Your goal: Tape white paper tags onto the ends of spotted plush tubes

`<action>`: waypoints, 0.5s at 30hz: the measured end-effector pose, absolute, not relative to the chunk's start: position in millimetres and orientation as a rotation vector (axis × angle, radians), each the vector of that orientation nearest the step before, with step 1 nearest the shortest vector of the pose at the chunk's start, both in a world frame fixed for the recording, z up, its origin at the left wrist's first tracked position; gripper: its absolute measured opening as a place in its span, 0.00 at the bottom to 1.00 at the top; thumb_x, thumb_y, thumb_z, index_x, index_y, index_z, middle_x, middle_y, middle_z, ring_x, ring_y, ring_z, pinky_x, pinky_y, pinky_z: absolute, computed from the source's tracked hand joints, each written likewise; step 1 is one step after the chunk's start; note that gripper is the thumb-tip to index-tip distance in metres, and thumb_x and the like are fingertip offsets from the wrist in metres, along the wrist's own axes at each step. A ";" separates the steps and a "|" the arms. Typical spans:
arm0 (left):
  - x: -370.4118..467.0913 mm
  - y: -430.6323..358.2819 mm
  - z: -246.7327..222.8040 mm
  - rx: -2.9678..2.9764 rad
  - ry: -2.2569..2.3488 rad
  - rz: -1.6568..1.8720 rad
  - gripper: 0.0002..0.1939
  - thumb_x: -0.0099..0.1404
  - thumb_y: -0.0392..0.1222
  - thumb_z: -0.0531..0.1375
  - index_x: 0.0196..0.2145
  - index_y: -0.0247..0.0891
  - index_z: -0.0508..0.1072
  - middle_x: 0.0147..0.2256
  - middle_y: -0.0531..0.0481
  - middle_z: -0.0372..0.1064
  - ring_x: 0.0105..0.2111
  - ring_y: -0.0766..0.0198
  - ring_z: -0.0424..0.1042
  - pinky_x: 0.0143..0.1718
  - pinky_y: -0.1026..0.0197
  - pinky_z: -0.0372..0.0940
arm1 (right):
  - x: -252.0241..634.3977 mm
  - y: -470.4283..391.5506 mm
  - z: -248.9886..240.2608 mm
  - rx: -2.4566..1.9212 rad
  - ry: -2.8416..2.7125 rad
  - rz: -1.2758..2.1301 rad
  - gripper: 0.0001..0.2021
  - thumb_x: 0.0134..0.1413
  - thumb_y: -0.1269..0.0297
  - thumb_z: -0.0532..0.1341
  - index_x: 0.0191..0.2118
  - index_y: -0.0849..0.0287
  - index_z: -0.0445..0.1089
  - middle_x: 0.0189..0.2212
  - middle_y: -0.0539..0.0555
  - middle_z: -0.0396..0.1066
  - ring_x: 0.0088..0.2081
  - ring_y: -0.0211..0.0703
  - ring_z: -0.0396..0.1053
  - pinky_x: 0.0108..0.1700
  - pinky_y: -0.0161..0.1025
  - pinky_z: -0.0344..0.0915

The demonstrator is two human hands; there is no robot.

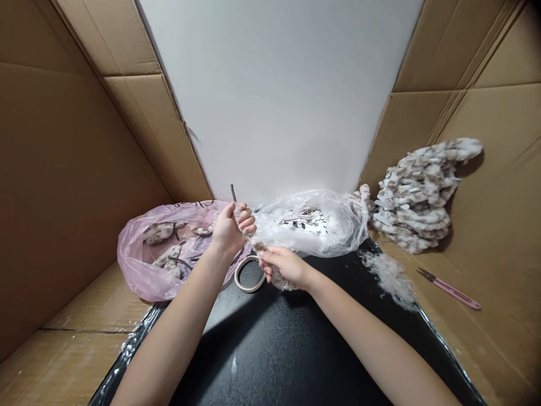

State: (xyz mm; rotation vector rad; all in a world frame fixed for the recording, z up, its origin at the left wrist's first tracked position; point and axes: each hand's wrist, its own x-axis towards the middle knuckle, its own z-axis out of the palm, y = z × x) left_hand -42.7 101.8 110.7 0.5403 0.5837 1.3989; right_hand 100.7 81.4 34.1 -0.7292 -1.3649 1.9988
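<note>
A fluffy white-and-brown strip (pixel 258 245) with a dark stem poking out of its top runs between my two hands above the black table. My left hand (pixel 231 228) is closed round its upper part, just below the dark stem (pixel 233 193). Lower and to the right, my right hand (pixel 284 266) pinches the strip, and its fluffy lower end hangs under my palm. A roll of tape (pixel 238 280) lies flat on the table behind my right fingers. What part of the strip sits inside my fists is hidden.
A pink plastic bag (pixel 131 254) at left holds fluffy pieces with dark stems. A clear bag (pixel 350 225) holds small white pieces. At right are a heap of fluffy strips (pixel 422 197), loose fluff (pixel 391 276) and pink thread snips (pixel 454 292). Cardboard walls (pixel 76 186) enclose the sides.
</note>
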 end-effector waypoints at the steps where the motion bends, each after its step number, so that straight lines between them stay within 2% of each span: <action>1: -43.5 102.4 110.3 0.537 0.582 1.397 0.26 0.74 0.43 0.38 0.21 0.35 0.62 0.14 0.59 0.45 0.11 0.72 0.49 0.13 0.70 0.47 | 101.2 81.9 34.6 -0.735 -1.371 1.992 0.17 0.53 0.54 0.64 0.24 0.60 0.64 0.14 0.43 0.60 0.17 0.30 0.60 0.24 0.31 0.58; 10: -54.2 107.9 106.2 0.535 0.545 1.398 0.28 0.73 0.50 0.38 0.22 0.35 0.63 0.14 0.60 0.45 0.11 0.73 0.47 0.13 0.70 0.47 | 104.9 81.2 37.2 -0.822 -1.458 1.961 0.17 0.58 0.58 0.61 0.22 0.61 0.62 0.14 0.44 0.60 0.16 0.30 0.60 0.24 0.31 0.59; 13: -55.5 111.6 103.4 0.576 0.577 1.426 0.27 0.72 0.51 0.40 0.22 0.36 0.63 0.15 0.60 0.44 0.12 0.73 0.46 0.13 0.70 0.47 | 109.8 81.9 38.1 -0.825 -1.436 2.083 0.13 0.57 0.58 0.61 0.27 0.61 0.65 0.17 0.46 0.64 0.19 0.32 0.64 0.26 0.32 0.64; 15: -54.8 115.4 101.1 0.734 0.758 1.524 0.25 0.71 0.52 0.42 0.23 0.36 0.63 0.16 0.58 0.47 0.14 0.71 0.51 0.16 0.69 0.53 | 116.0 83.7 39.8 -0.790 -1.433 2.201 0.10 0.54 0.60 0.63 0.34 0.61 0.66 0.21 0.48 0.68 0.22 0.35 0.67 0.28 0.34 0.67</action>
